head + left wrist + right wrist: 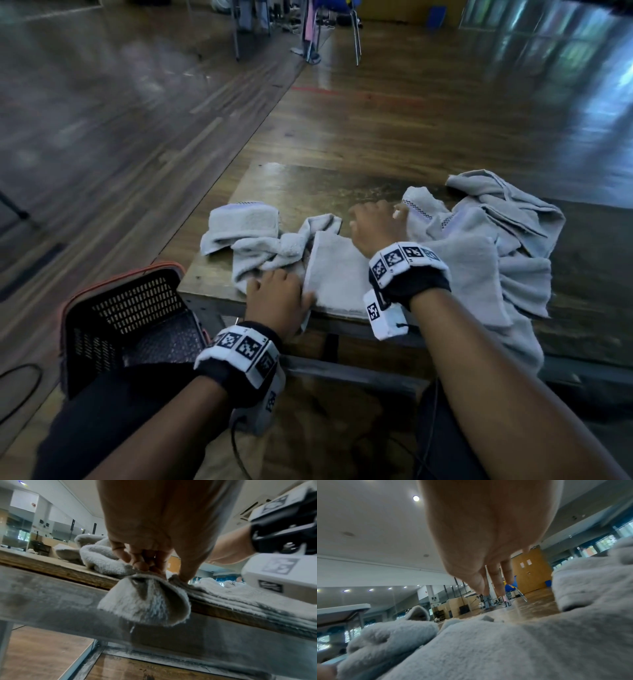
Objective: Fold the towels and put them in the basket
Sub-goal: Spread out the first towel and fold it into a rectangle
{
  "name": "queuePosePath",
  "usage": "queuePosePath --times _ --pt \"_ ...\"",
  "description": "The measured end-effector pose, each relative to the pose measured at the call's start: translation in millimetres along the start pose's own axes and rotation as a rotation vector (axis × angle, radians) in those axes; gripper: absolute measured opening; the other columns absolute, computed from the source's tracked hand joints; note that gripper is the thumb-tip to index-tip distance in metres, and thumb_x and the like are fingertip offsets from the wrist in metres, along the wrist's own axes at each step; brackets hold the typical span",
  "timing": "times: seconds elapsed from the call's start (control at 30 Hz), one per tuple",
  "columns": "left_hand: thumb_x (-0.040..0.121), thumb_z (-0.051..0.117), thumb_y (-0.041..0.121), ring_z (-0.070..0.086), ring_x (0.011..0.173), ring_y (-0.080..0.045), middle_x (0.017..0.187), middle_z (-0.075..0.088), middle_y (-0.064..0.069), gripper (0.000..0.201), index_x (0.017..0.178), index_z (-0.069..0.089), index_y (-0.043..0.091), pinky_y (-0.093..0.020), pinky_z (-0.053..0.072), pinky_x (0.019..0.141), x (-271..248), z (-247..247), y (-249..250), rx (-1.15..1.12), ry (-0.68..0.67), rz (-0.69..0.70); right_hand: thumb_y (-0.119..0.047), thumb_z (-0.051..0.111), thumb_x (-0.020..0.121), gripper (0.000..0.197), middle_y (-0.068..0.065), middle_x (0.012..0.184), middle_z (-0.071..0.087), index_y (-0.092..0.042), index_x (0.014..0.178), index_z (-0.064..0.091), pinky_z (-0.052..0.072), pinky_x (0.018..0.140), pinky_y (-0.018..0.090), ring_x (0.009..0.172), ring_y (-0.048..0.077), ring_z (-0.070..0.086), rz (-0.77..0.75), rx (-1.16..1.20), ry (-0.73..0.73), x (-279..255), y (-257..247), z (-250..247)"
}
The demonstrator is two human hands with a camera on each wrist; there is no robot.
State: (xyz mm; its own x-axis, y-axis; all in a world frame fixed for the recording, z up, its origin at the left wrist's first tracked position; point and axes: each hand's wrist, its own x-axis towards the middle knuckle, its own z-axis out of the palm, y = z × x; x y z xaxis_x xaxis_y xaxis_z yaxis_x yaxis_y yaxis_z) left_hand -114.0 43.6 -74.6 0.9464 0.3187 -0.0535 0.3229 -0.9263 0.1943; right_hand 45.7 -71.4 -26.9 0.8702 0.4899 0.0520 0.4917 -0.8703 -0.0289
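A grey towel (337, 270), partly folded flat, lies at the table's near edge. My left hand (284, 291) pinches its near left corner; in the left wrist view the fingers (150, 566) bunch that corner (145, 601), which droops over the table rim. My right hand (373, 219) is at the towel's far edge with fingers (493, 586) straight, pointing down, holding nothing, just above the towel (488, 649). A crumpled grey towel (253, 236) lies to the left. A black basket (130, 318) with an orange rim stands on the floor, left of my left wrist.
A loose heap of several grey towels (496, 236) covers the table's right side and hangs over the front edge. The wooden table (308, 185) is bare at the back. Chairs (342, 31) stand far off on the wood floor.
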Motion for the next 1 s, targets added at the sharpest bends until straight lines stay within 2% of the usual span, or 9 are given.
queuePosePath --times 0.13,0.33,0.4,0.47,0.6,0.7,0.77,0.87,1.0 --pt "0.086 0.047 0.050 0.042 0.117 -0.029 0.116 0.053 -0.008 0.037 0.099 0.054 0.017 -0.045 0.030 0.094 6 -1 3 -0.007 -0.048 -0.023 -0.014 0.034 0.092 0.043 0.001 0.143 0.043 -0.030 0.132 0.043 0.011 0.111 0.051 0.134 0.024 0.030 -0.115 0.060 -0.269 20 -22 15" --pt "0.075 0.057 0.048 0.047 0.106 -0.028 0.100 0.058 -0.007 0.037 0.057 0.038 0.021 -0.043 0.033 0.086 18 -4 4 -0.179 -0.139 -0.090 -0.022 0.042 0.089 0.038 0.000 0.136 0.049 -0.033 0.124 0.051 0.015 0.108 0.047 0.131 0.028 0.035 -0.114 0.101 -0.392 36 -19 25" --pt "0.074 0.058 0.045 0.053 0.091 -0.026 0.077 0.057 -0.002 0.039 0.053 0.038 0.019 -0.038 0.034 0.079 18 -10 3 -0.270 -0.131 -0.096 -0.022 0.044 0.088 0.027 0.001 0.124 0.056 -0.028 0.110 0.058 0.017 0.105 0.047 0.124 0.026 0.041 -0.146 0.144 -0.271 36 -21 24" --pt "0.075 0.060 0.037 0.054 0.074 -0.023 0.061 0.050 0.004 0.034 0.056 0.042 0.016 -0.031 0.034 0.067 20 -21 -2 -0.448 -0.076 -0.116 -0.019 0.046 0.087 0.019 0.000 0.115 0.057 -0.025 0.100 0.058 0.018 0.101 0.045 0.116 0.024 0.043 -0.206 0.190 0.010 32 -24 22" --pt "0.074 0.063 0.021 0.045 0.059 -0.005 0.065 0.048 0.010 0.019 0.078 0.045 0.016 -0.021 0.034 0.053 20 -49 -13 -0.696 0.306 -0.108 -0.011 0.051 0.079 0.025 0.002 0.105 0.056 -0.020 0.100 0.060 0.017 0.084 0.030 0.103 0.023 0.047 -0.211 0.390 0.491 17 -24 3" --pt "0.073 0.064 0.015 0.049 0.062 0.003 0.071 0.052 0.013 0.021 0.085 0.048 0.018 -0.005 0.037 0.058 14 -66 -14 -0.742 0.528 -0.014 -0.011 0.056 0.078 0.022 0.001 0.098 0.059 -0.023 0.094 0.065 0.025 0.084 0.031 0.095 0.019 0.048 -0.137 0.622 0.599 8 -12 -19" --pt "0.073 0.064 0.010 0.051 0.065 -0.001 0.077 0.057 0.007 0.020 0.087 0.052 0.018 -0.004 0.037 0.061 9 -70 -10 -0.747 0.544 0.077 -0.008 0.057 0.079 0.017 0.009 0.085 0.063 -0.020 0.089 0.065 0.038 0.079 0.034 0.080 0.015 0.051 -0.165 0.831 0.490 -1 -1 -27" --pt "0.072 0.065 0.005 0.050 0.073 -0.010 0.082 0.058 0.001 0.019 0.085 0.055 0.014 -0.015 0.038 0.065 1 -64 4 -0.714 0.472 0.231 -0.003 0.053 0.083 0.011 0.022 0.069 0.058 -0.009 0.086 0.062 0.041 0.061 0.032 0.062 0.020 0.049 -0.164 1.056 0.233 -14 23 -27" --pt "0.068 0.068 0.009 0.054 0.077 -0.021 0.083 0.058 -0.003 0.022 0.088 0.059 0.010 -0.032 0.041 0.067 -5 -45 33 -0.550 0.345 0.427 -0.021 0.049 0.085 0.021 0.002 0.058 0.056 -0.012 0.070 0.060 0.038 0.045 0.015 0.049 0.009 0.052 -0.006 1.217 0.008 -22 61 -15"
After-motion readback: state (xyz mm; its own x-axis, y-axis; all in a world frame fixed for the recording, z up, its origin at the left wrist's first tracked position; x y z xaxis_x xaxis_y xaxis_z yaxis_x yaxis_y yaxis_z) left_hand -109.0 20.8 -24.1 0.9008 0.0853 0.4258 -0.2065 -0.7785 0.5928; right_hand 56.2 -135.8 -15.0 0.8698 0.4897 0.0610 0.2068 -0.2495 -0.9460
